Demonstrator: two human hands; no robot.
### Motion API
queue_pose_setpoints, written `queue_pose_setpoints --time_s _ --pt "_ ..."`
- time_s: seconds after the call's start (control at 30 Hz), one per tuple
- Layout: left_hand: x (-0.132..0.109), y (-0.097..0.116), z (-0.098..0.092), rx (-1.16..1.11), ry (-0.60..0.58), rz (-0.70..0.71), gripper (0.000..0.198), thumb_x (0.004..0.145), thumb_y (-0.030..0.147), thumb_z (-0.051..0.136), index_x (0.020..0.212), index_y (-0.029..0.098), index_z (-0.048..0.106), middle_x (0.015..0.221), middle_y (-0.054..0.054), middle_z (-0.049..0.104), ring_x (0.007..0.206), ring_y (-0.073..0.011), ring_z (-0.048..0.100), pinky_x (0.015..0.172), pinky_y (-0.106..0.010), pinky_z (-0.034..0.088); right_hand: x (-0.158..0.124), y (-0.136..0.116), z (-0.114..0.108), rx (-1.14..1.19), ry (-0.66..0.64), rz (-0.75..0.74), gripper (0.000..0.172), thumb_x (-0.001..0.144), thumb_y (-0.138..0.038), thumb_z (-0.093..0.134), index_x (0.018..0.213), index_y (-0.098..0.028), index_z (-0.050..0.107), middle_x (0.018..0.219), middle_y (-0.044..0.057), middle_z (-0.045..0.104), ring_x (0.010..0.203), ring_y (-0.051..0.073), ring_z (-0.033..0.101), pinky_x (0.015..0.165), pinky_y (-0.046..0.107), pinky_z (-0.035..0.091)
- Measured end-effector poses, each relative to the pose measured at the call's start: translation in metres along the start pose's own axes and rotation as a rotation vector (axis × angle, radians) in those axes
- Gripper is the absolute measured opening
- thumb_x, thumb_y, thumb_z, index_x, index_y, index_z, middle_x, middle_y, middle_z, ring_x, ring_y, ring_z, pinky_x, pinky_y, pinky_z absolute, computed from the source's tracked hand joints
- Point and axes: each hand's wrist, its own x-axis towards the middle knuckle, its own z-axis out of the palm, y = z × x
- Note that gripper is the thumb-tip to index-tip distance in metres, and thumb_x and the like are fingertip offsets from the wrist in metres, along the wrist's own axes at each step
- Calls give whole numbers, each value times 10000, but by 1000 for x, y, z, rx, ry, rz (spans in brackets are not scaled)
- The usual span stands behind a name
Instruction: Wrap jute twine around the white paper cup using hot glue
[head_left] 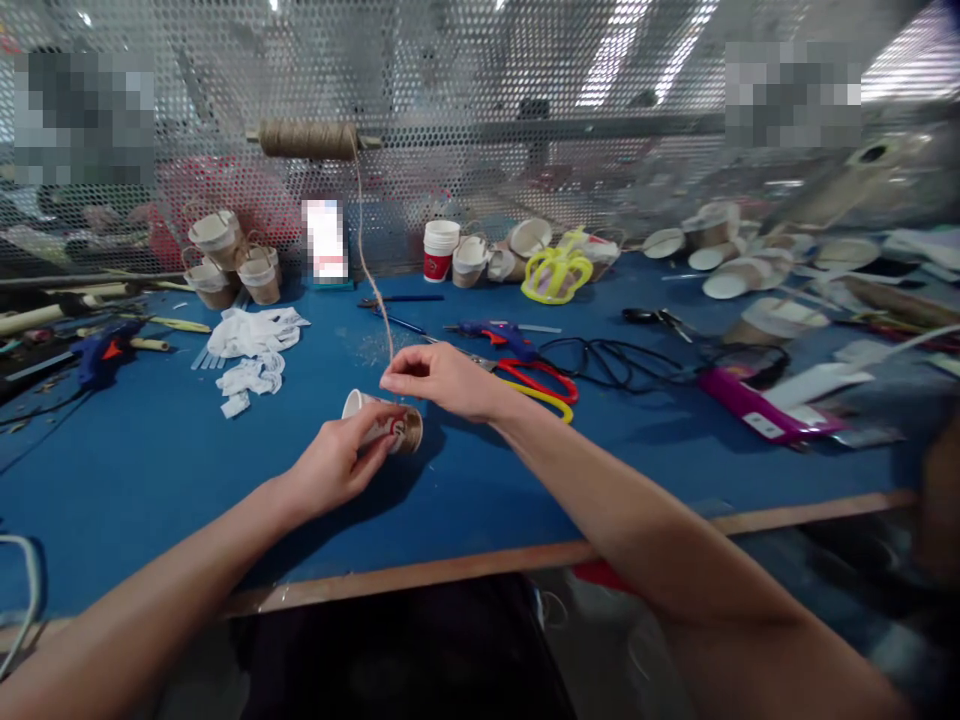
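My left hand point(337, 460) grips a paper cup point(382, 424) lying on its side, its white mouth facing left. Brown twine is wound around the cup's base end. Just above the cup, my right hand point(439, 378) pinches the twine point(373, 290), which runs down from a spool point(309, 140) mounted on the mesh. Beside my right wrist lie scissors point(536, 383) with red and yellow handles, partly hidden by the arm. A blue glue gun point(495, 335) rests behind them.
Twine-wrapped cups point(259, 272) stand at the back left, and more cups point(724, 260) lie at the back right. White lace point(255, 335) lies left of the hands. A second glue gun point(105, 350) is farther left. A purple power strip point(765, 405) and black cables lie right.
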Motion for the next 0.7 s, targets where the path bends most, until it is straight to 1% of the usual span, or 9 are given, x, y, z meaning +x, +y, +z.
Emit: queue_pose_setpoints --time_s 0.13,0.3,0.4,0.5,0.7 --pt "1 1 -2 -124 75 -137 296 872 252 462 1152 156 467 959 -73 657 734 -145 629 652 -247 502 -14 -5 -7 84 145 -26 227 706 -378 629 715 -158 573 657 -17 579 607 91 512 618 252 420" --pt "3 4 -3 -326 112 -215 313 854 290 499 1129 141 489 910 -68 649 692 -129 596 608 -218 485 -24 -7 -10 101 223 -44 243 687 -384 655 712 -155 579 652 -13 582 598 91 510 615 251 424" --pt "2 7 -3 -349 107 -211 311 854 286 499 1130 143 495 892 -62 645 674 -123 581 602 -216 476 -22 -4 -10 55 234 -49 235 695 -376 651 704 -153 579 657 -5 588 618 100 522 627 257 425" --pt "-1 10 -3 -293 112 -170 281 854 258 499 1118 160 506 903 -51 640 672 -115 565 596 -206 461 -21 -1 -9 2 230 -58 220 716 -365 630 697 -153 576 658 -1 588 629 108 527 628 264 423" --pt "-6 12 -4 -213 87 -108 274 861 224 490 1130 178 494 819 -26 635 601 -105 535 501 -187 405 -22 -1 -5 -33 203 -41 179 748 -310 589 702 -138 566 648 -2 574 612 98 506 604 254 405"
